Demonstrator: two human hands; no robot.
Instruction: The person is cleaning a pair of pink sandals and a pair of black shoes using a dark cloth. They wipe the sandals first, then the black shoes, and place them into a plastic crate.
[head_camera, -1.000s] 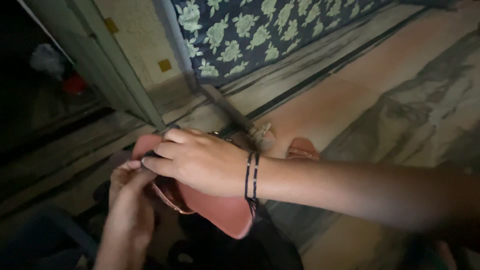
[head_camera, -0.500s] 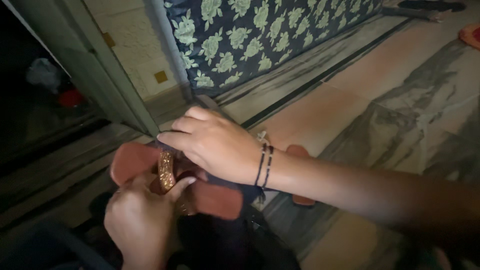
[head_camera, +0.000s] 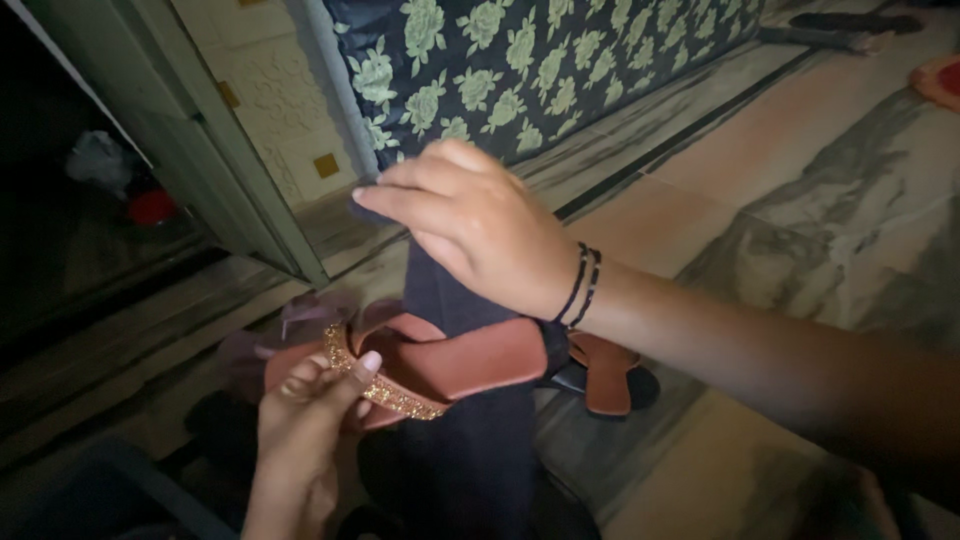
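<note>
I see no packages or labels; at eleven o'clock two small yellow square tiles (head_camera: 325, 164) sit in the pale textured wall. At centre my left hand (head_camera: 305, 425) pinches the sandal (head_camera: 440, 365) by its gold beaded strap (head_camera: 385, 392), thumb on top; the sandal hangs tilted, its smooth terracotta sole facing up. My right hand (head_camera: 475, 225) at twelve o'clock grips the top of a dark cloth (head_camera: 470, 440), fingers pressed together, and the cloth drapes down behind the sandal. A second matching sandal (head_camera: 605, 372) lies on the marble floor (head_camera: 800, 230) at three o'clock. A navy floral fabric (head_camera: 540, 60) hangs beyond.
</note>
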